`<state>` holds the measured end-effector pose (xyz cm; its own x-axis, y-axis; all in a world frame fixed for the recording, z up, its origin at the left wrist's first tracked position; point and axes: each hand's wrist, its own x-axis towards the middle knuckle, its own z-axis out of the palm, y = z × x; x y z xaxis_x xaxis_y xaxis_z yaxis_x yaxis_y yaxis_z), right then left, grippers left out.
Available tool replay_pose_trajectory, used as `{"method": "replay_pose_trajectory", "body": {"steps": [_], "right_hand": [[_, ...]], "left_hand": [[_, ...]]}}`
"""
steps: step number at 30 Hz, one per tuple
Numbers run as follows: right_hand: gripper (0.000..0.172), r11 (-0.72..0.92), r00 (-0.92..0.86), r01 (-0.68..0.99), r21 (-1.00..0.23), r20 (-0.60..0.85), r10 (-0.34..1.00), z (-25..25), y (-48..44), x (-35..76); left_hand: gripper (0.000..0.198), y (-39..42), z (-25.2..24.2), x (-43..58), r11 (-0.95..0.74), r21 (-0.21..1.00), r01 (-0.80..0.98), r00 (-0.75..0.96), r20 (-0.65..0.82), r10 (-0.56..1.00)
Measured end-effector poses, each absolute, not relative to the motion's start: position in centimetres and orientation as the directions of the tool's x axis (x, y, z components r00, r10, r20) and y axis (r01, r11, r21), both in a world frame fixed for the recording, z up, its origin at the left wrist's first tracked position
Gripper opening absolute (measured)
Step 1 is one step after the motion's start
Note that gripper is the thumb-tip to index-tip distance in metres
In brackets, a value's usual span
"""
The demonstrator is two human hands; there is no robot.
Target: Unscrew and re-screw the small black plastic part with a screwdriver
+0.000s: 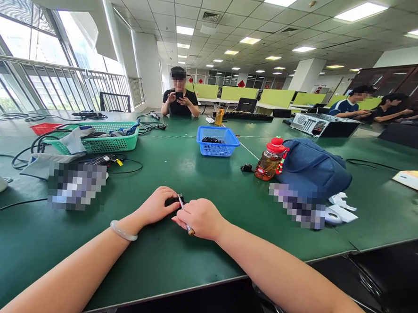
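In the head view, my right hand (202,218) is closed round a slim tool (190,231) with a silvery shaft and a brown rear end; its exact kind is unclear. The tool slants up and to the left, and its tip lies at a small black part (181,197) on the table. My left hand (161,205), below a pale bangle (122,231), is curled with its fingers against that black part. Fingers hide most of the part. Farther off, a blue plastic basket (217,149) holds black pieces, and a small black piece (246,168) lies right of it.
On the green table (146,261) are a green basket (121,144) with cables and gloves at left, a red-lidded bottle (269,160), a blue bag (314,167) and a tape roll (332,217) at right. A person (180,100) sits opposite; two others sit at far right.
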<state>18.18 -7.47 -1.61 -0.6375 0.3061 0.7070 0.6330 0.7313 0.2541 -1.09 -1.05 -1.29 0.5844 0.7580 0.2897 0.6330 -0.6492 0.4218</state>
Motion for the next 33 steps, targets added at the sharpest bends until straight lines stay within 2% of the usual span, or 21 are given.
{"method": "replay_pose_trajectory", "body": {"steps": [8,18,33], "right_hand": [[0.043,0.721,-0.637,0.626,0.298,0.729,0.251,-1.5,-7.7,17.9],[0.041,0.707,-0.677,0.634,0.313,0.667,0.311,-2.2,-7.8,17.3],[0.039,0.681,-0.627,0.651,0.335,0.743,0.234,-2.3,-8.2,16.9]], "left_hand": [[0.03,-0.8,-1.8,-1.3,-0.649,0.419,0.634,0.58,0.297,0.758],[0.029,-0.9,-1.7,-1.2,-0.648,0.418,0.637,0.574,0.304,0.761],[0.029,-1.0,-1.6,-1.1,-0.639,0.43,0.638,0.566,0.301,0.768]]}}
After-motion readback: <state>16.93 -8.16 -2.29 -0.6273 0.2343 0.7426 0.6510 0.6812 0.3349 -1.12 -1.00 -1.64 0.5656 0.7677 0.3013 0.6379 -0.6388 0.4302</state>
